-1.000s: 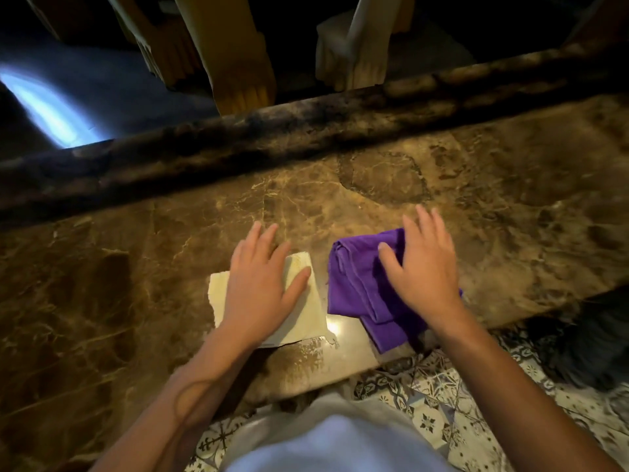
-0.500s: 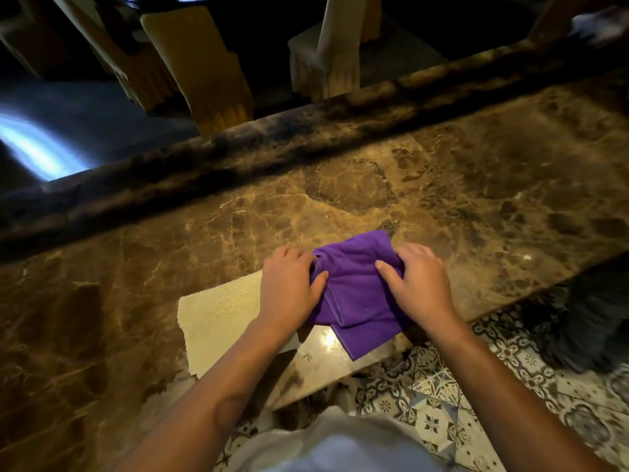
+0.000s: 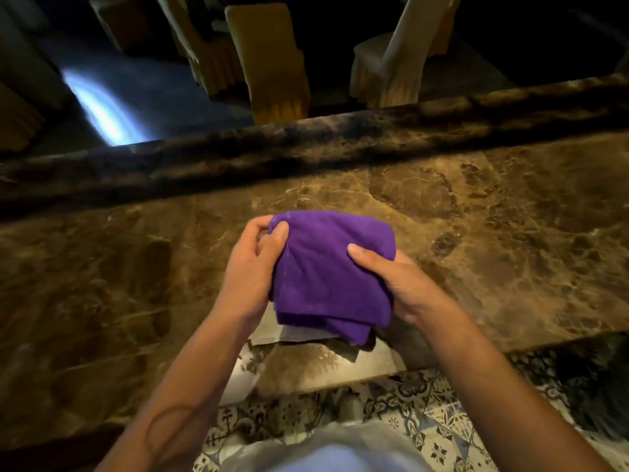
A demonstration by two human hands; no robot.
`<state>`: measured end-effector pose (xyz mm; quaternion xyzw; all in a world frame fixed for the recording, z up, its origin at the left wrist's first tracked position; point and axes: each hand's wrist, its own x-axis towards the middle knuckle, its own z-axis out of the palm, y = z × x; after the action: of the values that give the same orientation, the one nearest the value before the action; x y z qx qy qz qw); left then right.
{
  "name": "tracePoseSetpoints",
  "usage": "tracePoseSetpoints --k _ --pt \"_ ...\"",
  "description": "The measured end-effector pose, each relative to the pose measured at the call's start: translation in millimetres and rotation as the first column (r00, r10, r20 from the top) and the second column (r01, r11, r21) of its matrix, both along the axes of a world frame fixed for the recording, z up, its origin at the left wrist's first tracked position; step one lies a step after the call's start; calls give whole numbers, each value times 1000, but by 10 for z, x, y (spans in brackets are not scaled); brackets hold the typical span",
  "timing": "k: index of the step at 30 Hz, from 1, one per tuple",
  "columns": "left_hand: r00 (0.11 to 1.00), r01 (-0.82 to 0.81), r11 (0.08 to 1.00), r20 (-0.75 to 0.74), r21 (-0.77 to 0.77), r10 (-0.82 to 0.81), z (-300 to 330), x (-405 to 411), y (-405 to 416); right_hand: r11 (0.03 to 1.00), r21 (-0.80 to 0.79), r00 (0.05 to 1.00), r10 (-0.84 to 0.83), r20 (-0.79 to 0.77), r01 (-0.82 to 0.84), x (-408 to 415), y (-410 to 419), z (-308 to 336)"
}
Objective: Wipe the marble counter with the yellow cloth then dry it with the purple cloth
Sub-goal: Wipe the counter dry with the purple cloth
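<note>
Both hands hold the purple cloth (image 3: 332, 270) above the marble counter (image 3: 493, 240), folded into a thick pad with loose layers hanging off its near edge. On the left hand (image 3: 253, 267) the fingers curl around the cloth's left border, thumb pressed on top near the far corner; on the right hand (image 3: 401, 284) the thumb lies across the upper face while the other fingers are hidden beneath, so the cloth is pinched from both sides. A pale sheet (image 3: 289, 333) peeks out just under the hanging folds near the counter's front edge; whether it is the yellow cloth I cannot tell. The risk, as I judge it, is the loose lower layers: if the pad is set down unevenly they could bunch or drag, leaving streaks, or catch that pale sheet and sweep it off onto the tiled floor (image 3: 425, 413).
</note>
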<state>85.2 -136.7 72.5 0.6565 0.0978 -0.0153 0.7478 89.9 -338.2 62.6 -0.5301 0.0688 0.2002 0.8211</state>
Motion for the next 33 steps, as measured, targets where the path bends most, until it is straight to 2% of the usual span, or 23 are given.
tracePoseSetpoints --k 3,7,11,15,21,24,27,29,31,32,33 --pt "999 7 997 -39 -74 -10 -1 -156 442 999 -34 997 -23 68 25 -51 516 90" --pt "1000 -6 997 -28 76 8 -9 -414 1187 992 -124 994 28 109 -14 -173 1205 91" --pt "996 -85 996 -12 20 85 16 -648 1968 949 -299 979 148 137 -101 -429 1946 120" --pt "992 -126 992 20 23 126 -2 -816 2698 971 -192 979 166 115 -142 -696 2647 179" --pt "998 -64 996 -24 64 66 -69 -1111 3586 989 -91 992 122 31 -119 -1063 3525 113" --pt "995 -89 995 -38 38 91 -130 -1197 3864 983 -125 989 142 31 -137 -1155 3793 105" --pt "995 -94 994 -27 59 96 -137 -1223 4020 964 -229 987 152 50 -137 -1094 3981 153" --pt "998 -62 992 0 113 62 -161 -1226 4158 937 -324 973 184 137 -131 -1042 4086 187" --pt "1000 -24 970 24 241 19 -253 -1208 4418 862 -506 894 253 369 -35 -1001 4148 232" --pt "998 -32 919 57 393 11 -333 -1176 4614 793 -605 814 304 494 71 -977 4146 230" --pt "996 -55 806 94 590 -1 -432 -1126 4855 713 -675 722 365 588 190 -958 4133 191"
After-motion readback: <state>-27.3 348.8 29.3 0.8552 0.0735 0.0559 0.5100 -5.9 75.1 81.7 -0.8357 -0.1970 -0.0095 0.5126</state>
